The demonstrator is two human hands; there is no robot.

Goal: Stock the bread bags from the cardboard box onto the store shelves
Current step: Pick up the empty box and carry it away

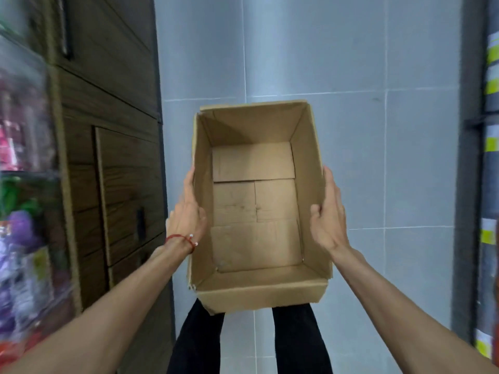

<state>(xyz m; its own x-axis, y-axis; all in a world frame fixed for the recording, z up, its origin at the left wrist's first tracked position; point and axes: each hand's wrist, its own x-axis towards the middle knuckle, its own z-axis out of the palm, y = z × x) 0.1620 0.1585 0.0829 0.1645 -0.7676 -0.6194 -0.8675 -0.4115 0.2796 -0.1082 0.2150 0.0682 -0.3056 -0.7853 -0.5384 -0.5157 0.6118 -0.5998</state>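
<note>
An open brown cardboard box [256,201] hangs in front of me above the floor, and its inside is bare, with no bread bags in it. My left hand [187,214], with a red string on the wrist, presses flat against the box's left wall. On the opposite wall, my right hand [328,217] presses in the same way. The box is held up between my two palms. No bread bags show clearly anywhere in view.
Blurred store shelves with coloured packets [21,184] run along the left. A dark wooden cabinet [116,157] stands beside them. Another shelf unit with yellow price tags [490,184] lines the right edge. Grey floor tiles [378,157] lie between, and my legs in dark trousers [248,344] are below the box.
</note>
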